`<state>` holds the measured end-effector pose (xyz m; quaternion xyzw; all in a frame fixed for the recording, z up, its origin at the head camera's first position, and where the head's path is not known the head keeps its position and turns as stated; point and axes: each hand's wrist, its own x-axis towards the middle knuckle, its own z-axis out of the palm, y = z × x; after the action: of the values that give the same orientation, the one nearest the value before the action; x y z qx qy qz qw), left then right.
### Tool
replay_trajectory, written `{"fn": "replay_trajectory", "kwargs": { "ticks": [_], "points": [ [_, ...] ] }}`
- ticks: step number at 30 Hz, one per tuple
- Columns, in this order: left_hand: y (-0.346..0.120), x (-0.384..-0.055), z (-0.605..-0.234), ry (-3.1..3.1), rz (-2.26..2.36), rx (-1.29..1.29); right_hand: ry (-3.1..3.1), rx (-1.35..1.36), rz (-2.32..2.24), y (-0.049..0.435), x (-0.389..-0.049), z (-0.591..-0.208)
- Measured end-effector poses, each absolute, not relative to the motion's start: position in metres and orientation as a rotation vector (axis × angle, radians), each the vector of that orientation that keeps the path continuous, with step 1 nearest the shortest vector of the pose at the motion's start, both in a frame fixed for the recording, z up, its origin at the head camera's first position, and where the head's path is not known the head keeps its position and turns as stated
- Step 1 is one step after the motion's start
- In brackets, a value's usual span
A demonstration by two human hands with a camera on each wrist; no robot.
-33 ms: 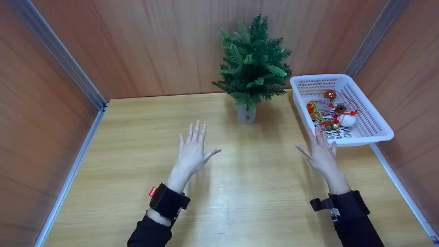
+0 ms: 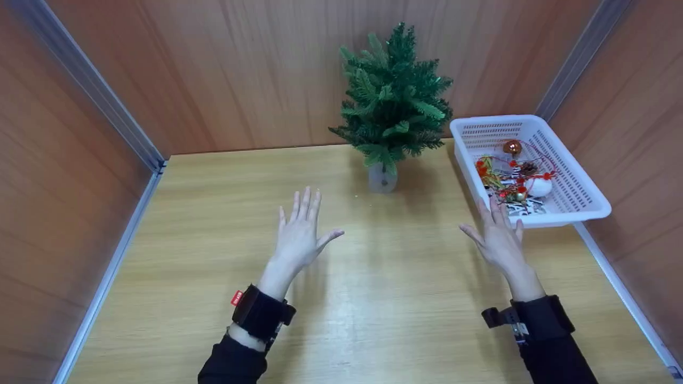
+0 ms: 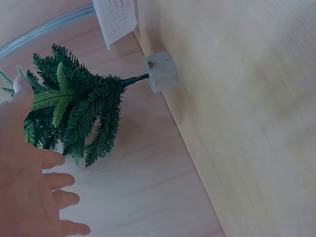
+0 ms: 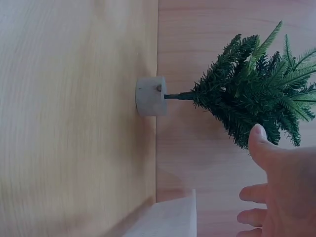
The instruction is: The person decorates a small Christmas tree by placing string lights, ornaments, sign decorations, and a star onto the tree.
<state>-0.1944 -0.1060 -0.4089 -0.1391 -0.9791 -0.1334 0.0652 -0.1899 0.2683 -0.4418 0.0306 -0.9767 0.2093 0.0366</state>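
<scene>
My left hand is held out over the table with its fingers straight and spread, holding nothing. On the right, my right hand is spread the same way, its fingertips overlapping the near rim of a white plastic basket in the head view; whether they touch it I cannot tell. A small artificial Christmas tree stands upright at the back, beyond both hands. Both wrist views show the tree's round pale base and an empty palm with extended fingers.
Inside the basket lie a copper-coloured bauble, a white ball, a pine cone and red-berried decorations. Wood-grain panels with metal edging enclose the table at the back and sides.
</scene>
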Motion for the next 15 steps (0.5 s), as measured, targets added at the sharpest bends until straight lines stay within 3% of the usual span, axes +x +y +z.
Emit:
{"fn": "replay_trajectory", "kwargs": {
  "ticks": [7, 15],
  "points": [
    [-0.088, -0.211, -0.388, -2.915, -0.430, -0.485, -3.013, 0.032, 0.663, 0.277, -0.204, -0.437],
    [-0.063, -0.254, -0.366, -2.784, -0.448, -0.591, -2.973, -0.054, 0.665, 0.286, -0.229, -0.443]
  ]
}}
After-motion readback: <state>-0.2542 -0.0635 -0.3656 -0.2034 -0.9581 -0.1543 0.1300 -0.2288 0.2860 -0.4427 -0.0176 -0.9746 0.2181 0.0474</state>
